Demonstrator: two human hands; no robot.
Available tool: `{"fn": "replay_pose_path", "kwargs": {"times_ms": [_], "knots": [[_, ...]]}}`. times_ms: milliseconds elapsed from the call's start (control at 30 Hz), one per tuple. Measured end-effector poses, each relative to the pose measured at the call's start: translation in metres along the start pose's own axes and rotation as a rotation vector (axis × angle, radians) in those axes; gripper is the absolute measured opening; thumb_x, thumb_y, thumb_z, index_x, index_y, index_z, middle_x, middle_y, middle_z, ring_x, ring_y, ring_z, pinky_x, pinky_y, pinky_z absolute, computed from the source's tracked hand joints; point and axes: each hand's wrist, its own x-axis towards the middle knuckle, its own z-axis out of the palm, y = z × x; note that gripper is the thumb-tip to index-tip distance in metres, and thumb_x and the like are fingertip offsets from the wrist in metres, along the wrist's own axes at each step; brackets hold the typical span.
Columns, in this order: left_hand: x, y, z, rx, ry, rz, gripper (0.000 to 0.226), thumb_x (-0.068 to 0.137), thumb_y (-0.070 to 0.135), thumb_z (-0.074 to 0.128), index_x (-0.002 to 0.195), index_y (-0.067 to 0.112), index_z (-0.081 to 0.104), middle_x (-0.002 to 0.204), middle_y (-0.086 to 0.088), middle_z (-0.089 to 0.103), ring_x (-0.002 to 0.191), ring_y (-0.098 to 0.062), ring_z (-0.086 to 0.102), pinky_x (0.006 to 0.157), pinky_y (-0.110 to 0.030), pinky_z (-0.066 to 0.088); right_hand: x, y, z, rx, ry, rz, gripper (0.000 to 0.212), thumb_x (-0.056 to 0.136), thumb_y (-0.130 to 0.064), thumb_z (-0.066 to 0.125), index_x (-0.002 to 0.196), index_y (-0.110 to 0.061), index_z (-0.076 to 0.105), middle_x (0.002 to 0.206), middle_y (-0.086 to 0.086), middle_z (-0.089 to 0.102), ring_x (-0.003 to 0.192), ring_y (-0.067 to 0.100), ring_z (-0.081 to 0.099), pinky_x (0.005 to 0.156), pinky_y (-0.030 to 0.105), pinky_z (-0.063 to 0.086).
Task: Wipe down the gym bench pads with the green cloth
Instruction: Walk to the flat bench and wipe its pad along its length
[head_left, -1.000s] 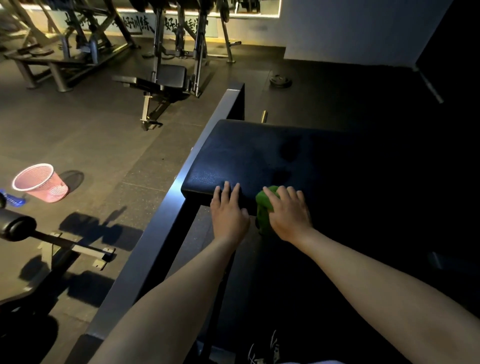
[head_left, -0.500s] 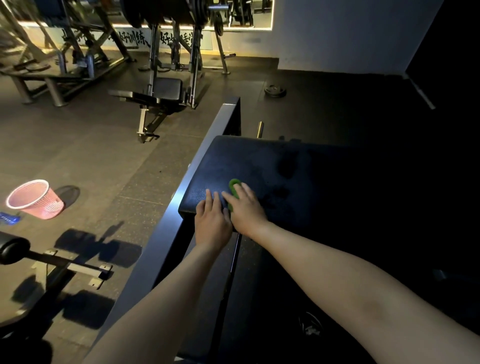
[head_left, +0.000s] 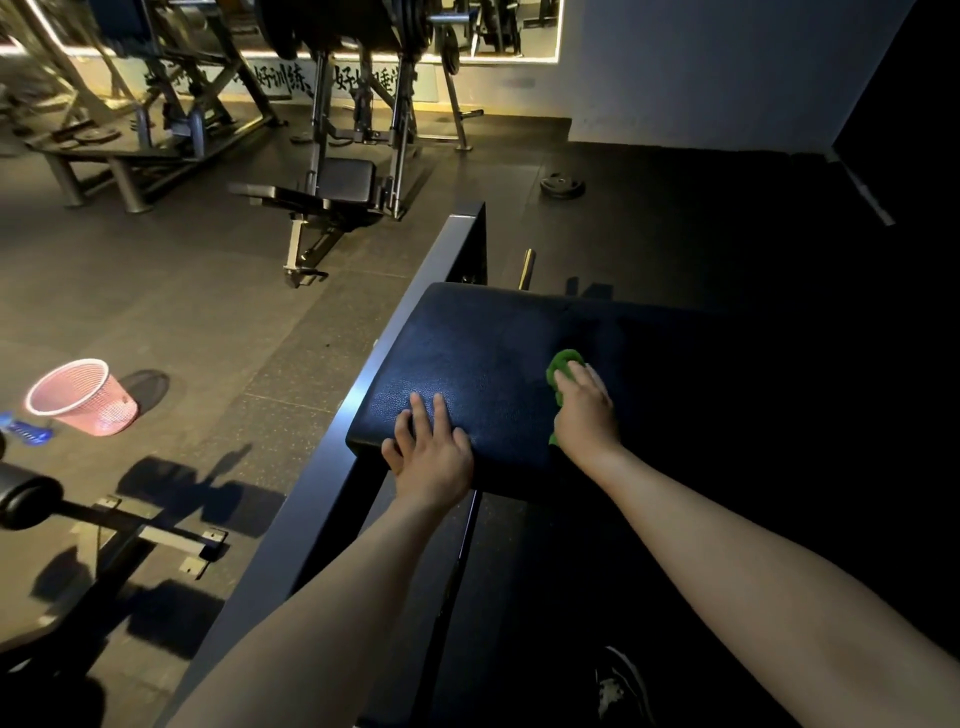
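Observation:
A black padded bench pad (head_left: 483, 353) lies in front of me, its right part lost in darkness. My left hand (head_left: 431, 452) rests flat on the pad's near edge with straight fingers. My right hand (head_left: 584, 410) presses a bunched green cloth (head_left: 563, 364) onto the pad a little to the right; the cloth shows past the fingertips and beside the wrist. Most of the cloth is hidden under the hand.
A dark metal frame rail (head_left: 405, 312) runs along the pad's left side. A pink mesh basket (head_left: 83, 397) stands on the floor at left. Another bench (head_left: 337, 195) and racks stand behind, and a weight plate (head_left: 562, 185) lies on the floor.
My right hand has slid the green cloth to the right and farther onto the pad, away from my left hand. My left hand stays on the near edge.

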Motion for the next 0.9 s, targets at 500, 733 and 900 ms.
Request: {"fn": "replay_pose_path", "kwargs": {"times_ms": [500,733,900], "knots": [[0.003,0.000,0.000,-0.002,-0.010,-0.034,0.061,0.103,0.042,0.022,0.159,0.030,0.003,0.167,0.001,-0.011,0.151,-0.022,-0.004,0.116,-0.049,0.005,0.010,-0.034,0.023,0.040,-0.314,-0.542,0.054,0.092,0.001,0.051,0.144,-0.010,0.047,0.158,0.007,0.032,0.148,0.026,0.023,0.122,0.036,0.018],[0.000,0.004,0.000,-0.045,-0.008,-0.061,0.061,0.100,0.041,0.022,0.159,0.033,0.006,0.167,0.002,-0.009,0.151,-0.019,-0.006,0.117,-0.050,0.000,0.029,0.046,-0.025,-0.004,-0.080,-0.081,0.067,0.088,0.015,0.044,0.150,-0.007,0.036,0.161,0.010,0.023,0.150,0.027,0.013,0.121,0.033,0.009],[0.000,0.008,0.000,-0.059,-0.019,-0.074,0.062,0.101,0.039,0.024,0.159,0.031,0.005,0.167,0.001,-0.010,0.152,-0.019,-0.009,0.117,-0.051,-0.001,0.006,0.015,-0.010,0.110,-0.012,-0.077,0.055,0.084,0.012,0.045,0.136,-0.003,0.055,0.148,0.014,0.044,0.134,0.033,0.041,0.109,0.029,0.029]]}}
